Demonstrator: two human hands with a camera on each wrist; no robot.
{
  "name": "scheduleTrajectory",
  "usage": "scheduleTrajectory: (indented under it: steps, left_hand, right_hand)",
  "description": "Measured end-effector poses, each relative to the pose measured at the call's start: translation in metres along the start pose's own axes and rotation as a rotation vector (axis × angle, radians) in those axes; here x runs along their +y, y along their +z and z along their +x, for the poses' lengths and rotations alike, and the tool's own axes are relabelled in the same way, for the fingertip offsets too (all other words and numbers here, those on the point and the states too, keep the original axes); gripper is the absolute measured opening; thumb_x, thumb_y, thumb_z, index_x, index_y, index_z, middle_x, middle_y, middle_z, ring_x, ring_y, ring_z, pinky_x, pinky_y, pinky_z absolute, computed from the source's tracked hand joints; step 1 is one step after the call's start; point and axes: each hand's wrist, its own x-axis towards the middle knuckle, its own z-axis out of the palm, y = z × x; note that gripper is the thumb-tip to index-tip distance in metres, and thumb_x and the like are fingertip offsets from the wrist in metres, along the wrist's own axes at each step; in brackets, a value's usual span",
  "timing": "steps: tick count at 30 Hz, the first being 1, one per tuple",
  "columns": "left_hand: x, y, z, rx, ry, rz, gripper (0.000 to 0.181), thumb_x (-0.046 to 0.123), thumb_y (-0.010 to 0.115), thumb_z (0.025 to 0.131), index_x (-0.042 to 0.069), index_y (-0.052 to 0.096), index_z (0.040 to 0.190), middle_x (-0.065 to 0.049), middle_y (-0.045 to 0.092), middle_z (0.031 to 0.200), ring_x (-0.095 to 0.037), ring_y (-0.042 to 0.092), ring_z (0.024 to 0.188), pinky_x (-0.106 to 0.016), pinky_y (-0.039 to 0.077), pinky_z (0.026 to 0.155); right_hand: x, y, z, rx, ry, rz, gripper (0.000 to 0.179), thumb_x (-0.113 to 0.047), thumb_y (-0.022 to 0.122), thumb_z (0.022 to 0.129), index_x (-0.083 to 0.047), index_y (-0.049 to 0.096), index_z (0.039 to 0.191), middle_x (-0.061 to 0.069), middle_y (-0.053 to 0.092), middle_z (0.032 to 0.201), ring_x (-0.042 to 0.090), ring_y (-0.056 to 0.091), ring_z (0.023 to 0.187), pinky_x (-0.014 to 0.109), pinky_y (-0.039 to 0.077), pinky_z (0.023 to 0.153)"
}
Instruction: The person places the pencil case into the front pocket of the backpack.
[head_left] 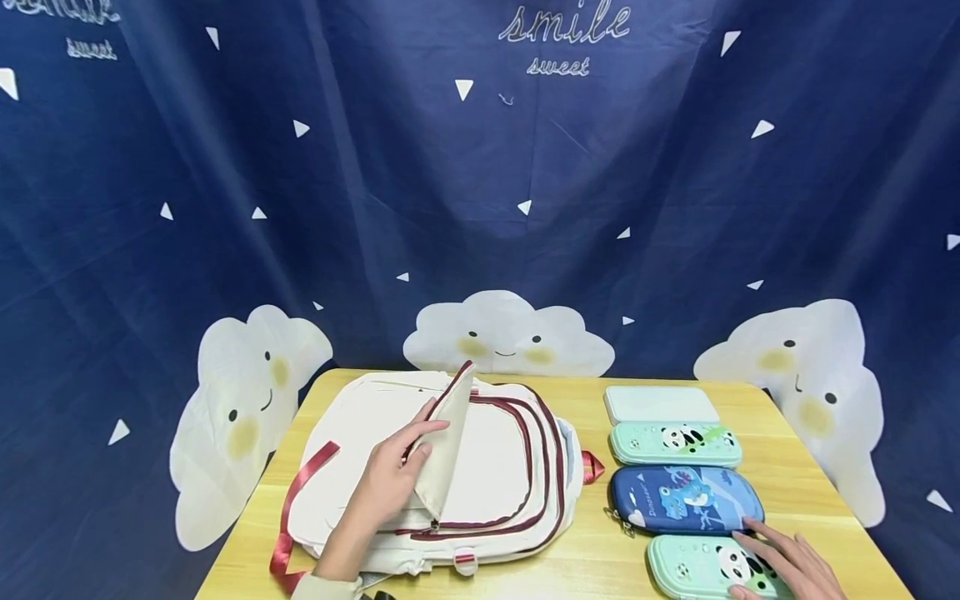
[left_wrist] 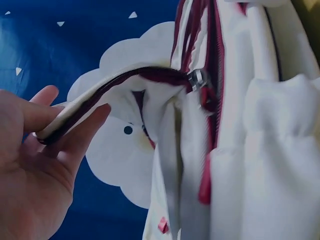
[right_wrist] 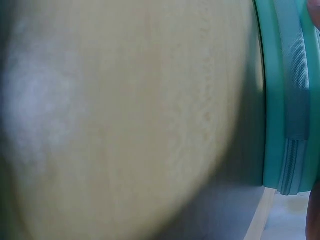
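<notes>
Evidently, in the head view the left hand (head_left: 386, 479) pinches the raised pocket flap (head_left: 442, 458) of the white backpack (head_left: 495, 462), which lies beneath that hand and to its right. The bag looks soft and slack, so its cloth should fold easily; the flap's maroon-trimmed edge seems the surest hold. The right hand (head_left: 798, 567) lies over the near panda case (head_left: 693, 571), thumb apart from fingers; whether it truly grips, I cannot tell. That case looks light, stiff-shelled and perhaps slick, best taken across its narrow width. Just beyond the right hand sits the dinosaur case (head_left: 675, 504), then the far panda case (head_left: 645, 450). The bottom border crops the right hand and near case.

In the left wrist view, the hand's digits lie on both sides of the flap, close together. A metal zip slider (left_wrist: 199, 79) sits at the flap's end away from them; folds hide much of the pocket's inside.

In the right wrist view, only the near case's side shows, with its zip band (right_wrist: 295, 80); the fingers are mostly cut off, and the wooden tabletop (right_wrist: 140, 100) is blurred.
</notes>
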Motion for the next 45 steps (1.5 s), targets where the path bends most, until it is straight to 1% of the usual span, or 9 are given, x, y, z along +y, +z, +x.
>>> scheduleTrajectory:
  steps: [6, 8, 10, 14, 19, 24, 32, 40, 45]
  left_hand:
    - [-0.003, -0.010, -0.003, -0.021, 0.007, -0.028, 0.053, -0.007, 0.062, 0.104, 0.025, 0.072, 0.145, 0.007, 0.046, 0.172, -0.022, 0.043, 0.158, -0.001, 0.025, 0.118]
    - [-0.004, -0.012, -0.004, -0.020, 0.004, -0.029, 0.054, -0.007, 0.062, 0.103, 0.023, 0.070, 0.148, 0.007, 0.046, 0.171, -0.022, 0.043, 0.158, -0.002, 0.025, 0.119]
    - [-0.006, -0.014, -0.005, -0.019, -0.002, -0.030, 0.056, -0.008, 0.063, 0.103, 0.022, 0.068, 0.150, 0.008, 0.046, 0.171, -0.022, 0.043, 0.158, -0.002, 0.025, 0.119]
    - [-0.008, -0.016, -0.008, -0.008, -0.003, -0.032, 0.059, -0.008, 0.063, 0.103, 0.021, 0.065, 0.153, 0.004, 0.048, 0.170, -0.022, 0.043, 0.158, -0.002, 0.024, 0.120]
    - [-0.009, -0.018, -0.009, 0.011, -0.006, -0.042, 0.061, -0.008, 0.064, 0.102, 0.020, 0.062, 0.156, 0.001, 0.049, 0.170, -0.023, 0.044, 0.157, -0.003, 0.025, 0.120]
    - [-0.009, -0.018, -0.010, 0.029, 0.011, -0.054, 0.060, -0.009, 0.065, 0.101, 0.016, 0.062, 0.156, -0.003, 0.051, 0.169, -0.025, 0.045, 0.155, -0.004, 0.029, 0.118]
    - [-0.009, -0.017, -0.011, 0.048, 0.005, -0.054, 0.059, -0.009, 0.065, 0.101, 0.015, 0.063, 0.155, -0.003, 0.053, 0.167, -0.020, 0.045, 0.155, -0.004, 0.032, 0.116]
    - [-0.012, -0.016, -0.011, 0.048, 0.015, -0.072, 0.059, -0.010, 0.065, 0.101, 0.014, 0.063, 0.155, -0.004, 0.052, 0.167, -0.027, 0.044, 0.156, -0.004, 0.030, 0.117]
    - [-0.015, -0.014, -0.010, 0.036, 0.008, -0.076, 0.059, -0.009, 0.065, 0.101, 0.015, 0.063, 0.155, -0.005, 0.052, 0.168, -0.018, 0.044, 0.156, -0.005, 0.030, 0.118]
  right_hand:
    - [-0.004, -0.003, 0.001, 0.018, -0.007, 0.015, 0.067, -0.042, 0.098, 0.079, -0.036, 0.072, 0.140, 0.002, 0.064, 0.142, -0.029, 0.018, 0.135, 0.060, -0.003, 0.138]
    - [-0.006, -0.005, 0.002, 0.020, -0.012, 0.012, 0.068, -0.042, 0.099, 0.077, -0.038, 0.072, 0.139, -0.001, 0.063, 0.139, -0.029, 0.019, 0.133, 0.045, -0.007, 0.139]
    - [-0.006, -0.007, 0.004, 0.048, -0.055, 0.009, 0.071, -0.039, 0.102, 0.072, -0.036, 0.074, 0.137, -0.003, 0.065, 0.137, -0.027, 0.026, 0.131, 0.027, 0.007, 0.136]
    - [-0.003, -0.011, 0.007, 0.112, -0.142, -0.005, 0.079, -0.034, 0.107, 0.057, -0.031, 0.079, 0.130, -0.012, 0.067, 0.132, -0.025, 0.036, 0.125, 0.001, 0.030, 0.100]
    - [0.000, -0.017, 0.008, 0.119, -0.145, -0.025, 0.080, -0.037, 0.108, 0.054, -0.030, 0.080, 0.128, -0.007, 0.070, 0.125, -0.028, 0.037, 0.122, 0.000, 0.034, 0.087]
    - [0.009, -0.024, 0.007, 0.075, -0.119, -0.011, 0.075, -0.036, 0.107, 0.058, -0.034, 0.079, 0.128, -0.021, 0.066, 0.125, -0.029, 0.038, 0.118, -0.002, 0.034, 0.084]
    - [0.041, -0.038, 0.004, -0.150, -0.132, -0.077, 0.075, -0.037, 0.103, 0.066, -0.042, 0.072, 0.134, -0.020, 0.063, 0.127, -0.017, 0.048, 0.113, -0.001, 0.029, 0.083]
    - [0.052, -0.031, -0.001, -0.149, -0.142, -0.031, 0.085, -0.034, 0.102, 0.066, -0.044, 0.066, 0.143, -0.031, 0.052, 0.136, -0.024, 0.035, 0.121, 0.001, 0.018, 0.094]
    - [0.058, -0.031, 0.001, -0.186, -0.136, -0.038, 0.083, -0.033, 0.101, 0.068, -0.044, 0.067, 0.142, -0.032, 0.053, 0.135, -0.021, 0.044, 0.118, 0.002, 0.027, 0.087]
